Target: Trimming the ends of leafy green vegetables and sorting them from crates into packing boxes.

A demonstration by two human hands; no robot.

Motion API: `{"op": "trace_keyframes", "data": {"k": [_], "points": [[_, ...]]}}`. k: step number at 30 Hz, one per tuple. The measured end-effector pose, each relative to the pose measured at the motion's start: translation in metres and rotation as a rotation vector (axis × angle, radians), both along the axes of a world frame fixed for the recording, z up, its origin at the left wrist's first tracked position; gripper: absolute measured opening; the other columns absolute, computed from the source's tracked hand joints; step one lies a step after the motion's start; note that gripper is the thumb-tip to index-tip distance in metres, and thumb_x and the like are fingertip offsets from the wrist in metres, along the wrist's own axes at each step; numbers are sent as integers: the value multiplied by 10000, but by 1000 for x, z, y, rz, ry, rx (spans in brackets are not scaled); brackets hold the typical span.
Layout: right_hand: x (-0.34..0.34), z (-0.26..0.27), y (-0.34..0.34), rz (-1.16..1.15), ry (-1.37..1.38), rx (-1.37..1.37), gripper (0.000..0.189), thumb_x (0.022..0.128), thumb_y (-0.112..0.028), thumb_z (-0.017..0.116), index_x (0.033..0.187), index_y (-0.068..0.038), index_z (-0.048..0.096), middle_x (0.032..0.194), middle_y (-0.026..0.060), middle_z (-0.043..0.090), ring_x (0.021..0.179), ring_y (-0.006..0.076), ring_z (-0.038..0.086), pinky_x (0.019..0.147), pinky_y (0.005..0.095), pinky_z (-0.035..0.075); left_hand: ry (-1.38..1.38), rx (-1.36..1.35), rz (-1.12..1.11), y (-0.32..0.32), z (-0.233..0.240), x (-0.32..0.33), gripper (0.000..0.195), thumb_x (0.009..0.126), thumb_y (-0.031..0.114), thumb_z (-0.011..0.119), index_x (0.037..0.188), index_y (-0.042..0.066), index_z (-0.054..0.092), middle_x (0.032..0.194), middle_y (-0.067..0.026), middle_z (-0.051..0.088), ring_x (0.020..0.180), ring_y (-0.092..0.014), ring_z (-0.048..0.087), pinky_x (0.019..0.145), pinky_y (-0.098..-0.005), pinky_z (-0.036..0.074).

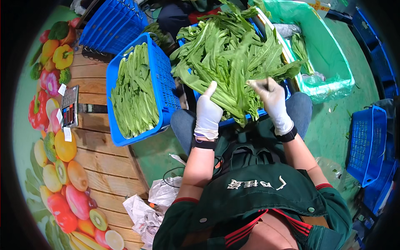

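Observation:
My left hand (208, 111), in a white glove, grips long-leaf lettuce stalks (229, 101) with the thumb pointing up. My right hand (271, 101), gloved too, is curled beside the leaves at the right of those stalks. Blur around its fingertips hides whether a leaf is pinched there. Under and beyond both hands, a large heap of loose lettuce (215, 40) fills a blue plastic crate (259, 113) between my knees. To the left, a second blue crate (164, 78) stands tilted, with lettuce (134, 93) packed lengthwise inside.
A foam box (331, 53) lined with green plastic, holding some greens, stands at right. Stacked blue baskets (114, 26) are at upper left. A digital scale (70, 106) sits by the produce-printed panel on the left. More blue crates (365, 143) line the right; crumpled plastic (147, 215) lies lower left.

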State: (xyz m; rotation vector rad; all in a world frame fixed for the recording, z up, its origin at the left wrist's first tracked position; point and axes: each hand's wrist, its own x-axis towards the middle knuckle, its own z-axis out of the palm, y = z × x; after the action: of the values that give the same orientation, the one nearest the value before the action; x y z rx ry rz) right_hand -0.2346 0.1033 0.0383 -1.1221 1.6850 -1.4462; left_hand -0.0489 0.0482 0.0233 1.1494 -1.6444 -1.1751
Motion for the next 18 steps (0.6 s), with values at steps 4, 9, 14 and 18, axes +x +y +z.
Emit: {"op": "trace_keyframes", "data": {"k": [4, 9, 14, 18], "points": [[7, 0, 21, 319, 187, 12, 850, 647, -309, 831, 1377, -108, 443, 1119, 126, 579, 972, 218, 553, 882, 307, 441, 863, 604, -94, -24, 12, 6, 336, 995, 239, 413, 1205, -8, 504, 1146, -135, 610, 1035, -237, 593, 950, -392, 442], [25, -21, 22, 237, 106, -111, 646, 774, -178, 728, 1344, -43, 456, 980, 163, 646, 815, 231, 617, 787, 298, 496, 544, 395, -458, -41, -4, 19, 483, 941, 366, 507, 1277, 27, 429, 1287, -161, 472, 1235, -331, 419, 1052, -584, 264], [4, -13, 13, 222, -1293, 197, 232, 914, -165, 562, 1050, 15, 508, 919, 175, 635, 597, 110, 522, 460, 188, 416, 882, 506, 36, -28, 59, 10, 515, 942, 249, 518, 1358, -17, 368, 1392, -170, 370, 1256, -334, 384, 1036, -521, 345], [-2, -20, 12, 192, -1498, 185, 215, 906, -140, 579, 1057, -10, 498, 914, 181, 619, 626, 135, 537, 438, 194, 426, 666, 489, 68, -27, 27, 31, 348, 938, 161, 520, 1220, -42, 514, 1150, -136, 592, 1008, -232, 593, 910, -385, 475]]}}
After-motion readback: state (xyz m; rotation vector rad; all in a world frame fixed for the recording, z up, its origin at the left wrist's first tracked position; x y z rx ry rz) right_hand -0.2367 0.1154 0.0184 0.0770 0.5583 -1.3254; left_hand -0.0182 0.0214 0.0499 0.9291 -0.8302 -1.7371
